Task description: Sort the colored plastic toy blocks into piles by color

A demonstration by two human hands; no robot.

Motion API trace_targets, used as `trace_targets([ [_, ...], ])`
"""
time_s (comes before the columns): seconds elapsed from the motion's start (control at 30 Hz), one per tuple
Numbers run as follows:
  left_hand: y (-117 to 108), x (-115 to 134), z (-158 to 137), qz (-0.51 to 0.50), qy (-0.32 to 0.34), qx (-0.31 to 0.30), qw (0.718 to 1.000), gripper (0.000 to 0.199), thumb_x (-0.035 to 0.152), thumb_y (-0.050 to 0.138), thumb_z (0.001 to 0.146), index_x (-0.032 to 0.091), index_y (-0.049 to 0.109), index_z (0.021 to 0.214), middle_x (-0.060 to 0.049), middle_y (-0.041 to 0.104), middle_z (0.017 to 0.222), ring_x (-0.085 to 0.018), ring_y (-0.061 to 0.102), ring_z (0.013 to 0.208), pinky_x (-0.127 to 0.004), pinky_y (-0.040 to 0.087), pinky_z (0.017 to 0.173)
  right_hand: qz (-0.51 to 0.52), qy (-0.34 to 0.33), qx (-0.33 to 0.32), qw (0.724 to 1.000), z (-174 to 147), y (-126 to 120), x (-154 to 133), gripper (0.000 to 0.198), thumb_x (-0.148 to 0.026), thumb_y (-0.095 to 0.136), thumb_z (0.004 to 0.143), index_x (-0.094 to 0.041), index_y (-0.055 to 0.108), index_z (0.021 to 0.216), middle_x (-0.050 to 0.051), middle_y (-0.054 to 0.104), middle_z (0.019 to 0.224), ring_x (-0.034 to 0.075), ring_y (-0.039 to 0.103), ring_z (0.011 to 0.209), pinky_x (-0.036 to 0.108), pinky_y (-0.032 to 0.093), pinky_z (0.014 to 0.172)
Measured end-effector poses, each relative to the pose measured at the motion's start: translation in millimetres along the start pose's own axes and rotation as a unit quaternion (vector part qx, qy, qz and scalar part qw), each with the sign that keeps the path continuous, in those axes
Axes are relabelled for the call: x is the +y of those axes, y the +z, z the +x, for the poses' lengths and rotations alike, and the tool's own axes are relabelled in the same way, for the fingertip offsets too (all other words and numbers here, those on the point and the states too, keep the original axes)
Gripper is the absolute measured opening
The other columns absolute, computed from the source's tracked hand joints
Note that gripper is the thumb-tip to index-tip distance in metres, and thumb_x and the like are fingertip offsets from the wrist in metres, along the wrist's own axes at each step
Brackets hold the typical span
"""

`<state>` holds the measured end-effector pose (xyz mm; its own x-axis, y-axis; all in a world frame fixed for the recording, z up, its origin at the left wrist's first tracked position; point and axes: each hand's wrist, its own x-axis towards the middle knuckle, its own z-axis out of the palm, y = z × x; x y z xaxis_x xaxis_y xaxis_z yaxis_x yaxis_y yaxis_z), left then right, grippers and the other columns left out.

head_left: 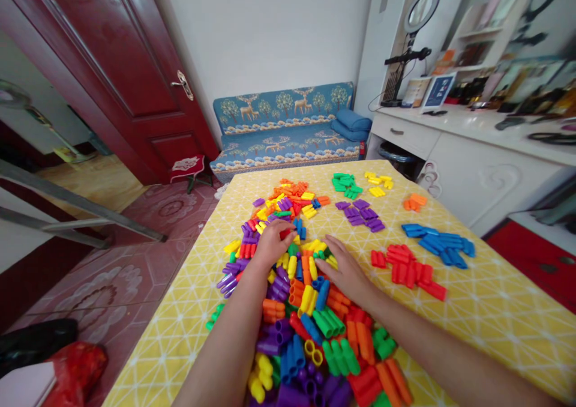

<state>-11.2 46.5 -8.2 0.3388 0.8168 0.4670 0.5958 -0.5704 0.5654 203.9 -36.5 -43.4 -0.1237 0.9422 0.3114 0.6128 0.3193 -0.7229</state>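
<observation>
While both hands (271, 243) (345, 269) touch piled blocks (308, 299), a black bin (396, 153) stands beyond.

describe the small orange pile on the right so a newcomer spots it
On the yellow tablecloth, look near the right edge, beyond the blue pile. The small pile of orange tube pieces there is the only orange group separate from the mixed heap.

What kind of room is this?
Probably a room in a home: a blue deer-patterned sofa against the wall, a white dressing table with a ring light, and a panelled red door.
</observation>
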Motion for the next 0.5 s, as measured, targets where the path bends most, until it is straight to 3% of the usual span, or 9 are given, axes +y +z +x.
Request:
trace_targets([
  [0.23, -4, 8, 1, -0.023, -0.04, 0.015, 0.999, 0.026, 0.032, 0.054, 0.092, 0.017, 0.07, 0.106, -0.009, 0.071, 0.107, -0.023, 0.065, 0.101, -0.04, 0.05, 0.093, 0.088, -0.045, 0.035, 0.994, 70, 41, 1, 0.059, -0.036, 0.061, 0.083, -0.022, 0.048, 0.138, 0.013, 0.048, 0.141, 0.03, 0.04, 0.135, 0.053, 0.028, 0.115],
  [0.33, -4, 10, 1, -0.039, -0.036, 0.007, 0.999, 0.032, 0.037, 0.049, 0.094, 0.018, 0.068, 0.112, -0.01, 0.07, 0.113, -0.023, 0.064, 0.107, -0.04, 0.049, 0.097, 0.121, -0.062, 0.036, 0.99, 79, 46, 2, 0.06, -0.038, 0.06, 0.084, -0.024, 0.045, 0.141, 0.011, 0.047, 0.144, 0.029, 0.037, 0.137, 0.051, 0.027, 0.116],
  [0.5, 0, 6, -1, -0.022, -0.018, -0.032, 0.999, 0.038, 0.043, 0.062, 0.086, 0.019, 0.067, 0.115, -0.011, 0.066, 0.119, -0.025, 0.061, 0.113, -0.041, 0.047, 0.1, 0.183, -0.037, 0.059, 0.981, 77, 43, 8, 0.053, -0.042, 0.053, 0.09, -0.022, 0.047, 0.138, 0.013, 0.049, 0.142, 0.026, 0.044, 0.133, 0.047, 0.032, 0.113],
])
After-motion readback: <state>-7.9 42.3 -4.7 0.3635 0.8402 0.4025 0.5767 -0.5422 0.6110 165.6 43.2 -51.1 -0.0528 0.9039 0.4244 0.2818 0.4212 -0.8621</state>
